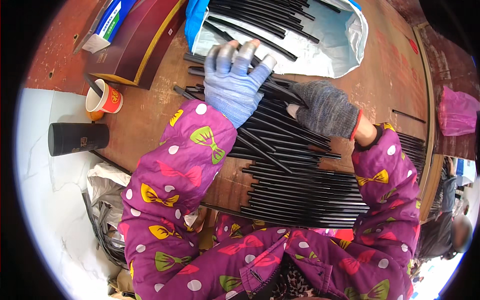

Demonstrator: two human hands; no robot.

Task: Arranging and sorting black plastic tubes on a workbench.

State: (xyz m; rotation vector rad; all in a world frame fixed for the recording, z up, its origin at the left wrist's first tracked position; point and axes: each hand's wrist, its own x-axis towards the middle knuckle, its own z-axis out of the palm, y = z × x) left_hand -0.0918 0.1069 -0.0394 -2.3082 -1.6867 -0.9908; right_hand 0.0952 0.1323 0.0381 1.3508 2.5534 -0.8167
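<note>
My left hand [234,82], in a pale blue glove with bare or worn fingertips, lies over several thin black tubes at the mouth of a bag. Its fingers are stretched out and apart. My right hand [326,111], in a grey knitted glove with a red cuff edge, is closed around a bunch of black tubes [280,93]. Beneath both hands spreads a loose pile of black tubes [280,131]. Closer to me, more tubes form a neat side-by-side row [305,195]. The white bag with a blue edge [345,56] lies open at the far side, tubes inside it.
A dark red box [131,45] stands far left on the brown table [165,82]. Near it are a paper cup [111,102] and a black cylinder [79,138]. More tubes [411,147] lie along the right edge, beyond which sits a pink bag [457,112].
</note>
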